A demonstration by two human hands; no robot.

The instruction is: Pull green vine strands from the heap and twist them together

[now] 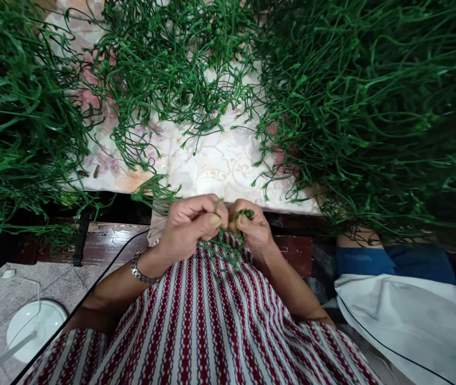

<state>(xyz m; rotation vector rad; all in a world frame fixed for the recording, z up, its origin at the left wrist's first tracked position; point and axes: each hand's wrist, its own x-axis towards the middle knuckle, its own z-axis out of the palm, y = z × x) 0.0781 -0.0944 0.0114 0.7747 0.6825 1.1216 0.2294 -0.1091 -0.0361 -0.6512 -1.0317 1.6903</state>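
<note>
My left hand (188, 227), with a metal-band watch (142, 270) on the wrist, is closed with thumb and forefinger pinched on a thin green stem. Close beside it, my right hand (257, 230) is closed too, pinching a small bunch of green stems (228, 251) that hangs down between the hands in front of my striped clothing. The stems are thin and branching with small tips; whether they are plastic or real plant I cannot tell. Both hands are just off the near edge of the table. The fingertips partly hide where the stems meet.
A flowered tablecloth (212, 166) carries loose green stems (172, 69) in the middle, with big heaps at left (15, 107) and right (372, 107). A white round base (37, 329), a black cable (111, 256) and white cloth (420, 315) lie lower down.
</note>
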